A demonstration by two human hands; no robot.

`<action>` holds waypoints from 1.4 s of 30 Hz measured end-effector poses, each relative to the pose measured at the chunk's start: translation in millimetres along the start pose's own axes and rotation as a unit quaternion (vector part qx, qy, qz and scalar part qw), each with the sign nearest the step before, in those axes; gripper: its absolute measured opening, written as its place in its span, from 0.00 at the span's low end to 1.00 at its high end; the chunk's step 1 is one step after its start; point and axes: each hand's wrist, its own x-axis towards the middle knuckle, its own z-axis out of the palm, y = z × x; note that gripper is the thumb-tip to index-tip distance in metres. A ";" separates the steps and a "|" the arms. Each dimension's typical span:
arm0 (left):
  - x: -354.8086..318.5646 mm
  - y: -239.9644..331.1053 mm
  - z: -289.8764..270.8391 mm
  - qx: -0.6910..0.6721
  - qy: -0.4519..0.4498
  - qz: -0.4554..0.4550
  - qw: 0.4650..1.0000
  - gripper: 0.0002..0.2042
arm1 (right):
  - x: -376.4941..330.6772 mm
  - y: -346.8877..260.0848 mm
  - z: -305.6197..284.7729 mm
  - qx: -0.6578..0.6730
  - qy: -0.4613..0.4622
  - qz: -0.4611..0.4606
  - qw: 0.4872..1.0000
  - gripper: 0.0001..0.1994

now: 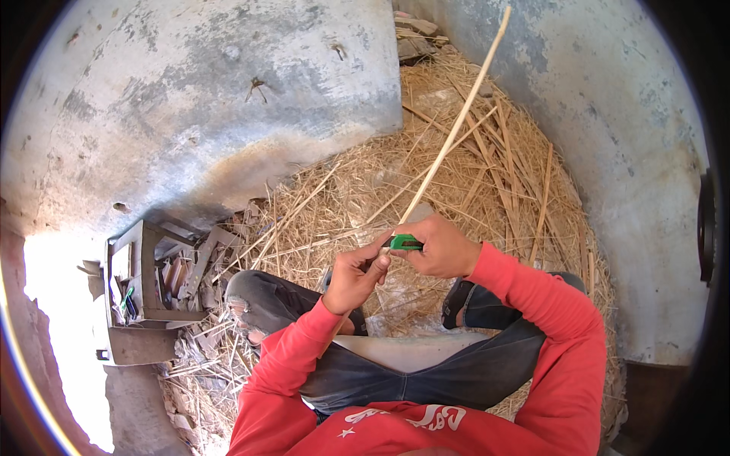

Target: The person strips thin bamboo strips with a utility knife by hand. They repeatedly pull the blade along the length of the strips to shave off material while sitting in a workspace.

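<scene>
A long, pale strip of wood [455,129] runs from between my hands up and away to the far right, above the litter on the floor. My left hand [354,277] is closed, its thumb and fingers pinching the near end of the strip. Just right of it, my right hand [445,249] is wrapped round a green utility knife [405,242]. The knife's front end lies against the strip by my left fingertips. Its blade is too small to make out, and my fingers hide part of the strip.
Shavings and straw-like scraps [357,190] cover the floor, with longer wood strips [506,163] at the far right. Left stands a wooden frame box [156,313] with scraps inside. Worn grey walls [228,83] enclose the space; a bright opening [68,304] is at left.
</scene>
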 end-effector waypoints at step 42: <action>11.3 11.0 -12.5 -0.045 0.022 -0.011 0.999 0.20 | 6.4 4.7 28.6 -0.059 0.169 0.073 0.981 0.26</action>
